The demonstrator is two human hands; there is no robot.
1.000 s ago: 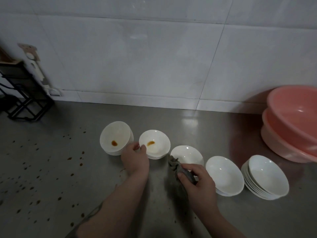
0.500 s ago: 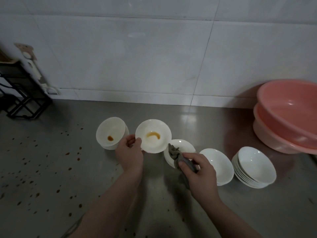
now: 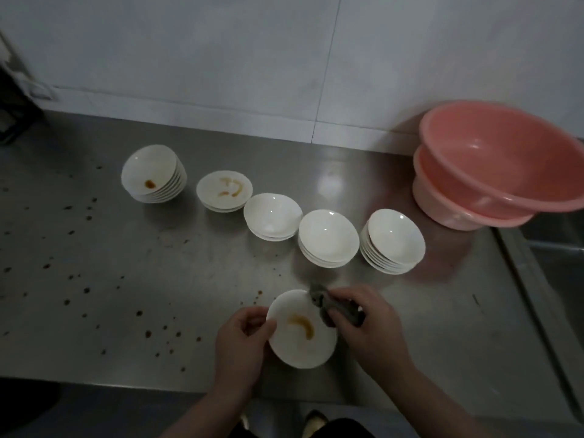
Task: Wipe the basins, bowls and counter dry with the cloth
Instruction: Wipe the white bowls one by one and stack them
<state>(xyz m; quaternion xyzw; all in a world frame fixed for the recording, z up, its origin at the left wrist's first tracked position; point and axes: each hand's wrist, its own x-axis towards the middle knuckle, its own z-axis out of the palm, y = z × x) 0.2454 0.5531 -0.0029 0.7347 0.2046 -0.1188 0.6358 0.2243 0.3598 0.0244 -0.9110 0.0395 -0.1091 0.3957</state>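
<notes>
left hand [image 3: 243,338] pinches the stained bowl [image 3: 301,330] by its left rim; right hand [image 3: 363,324] grips the cloth [image 3: 331,309] at the bowl's far-right edge, the stain just left of it.

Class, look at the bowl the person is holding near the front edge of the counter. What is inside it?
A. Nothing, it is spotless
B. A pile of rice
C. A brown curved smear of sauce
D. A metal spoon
C. The held bowl, gripped at its rim by the left hand, shows a brown curved smear, while the right hand brings the grey cloth to its rim.
</notes>
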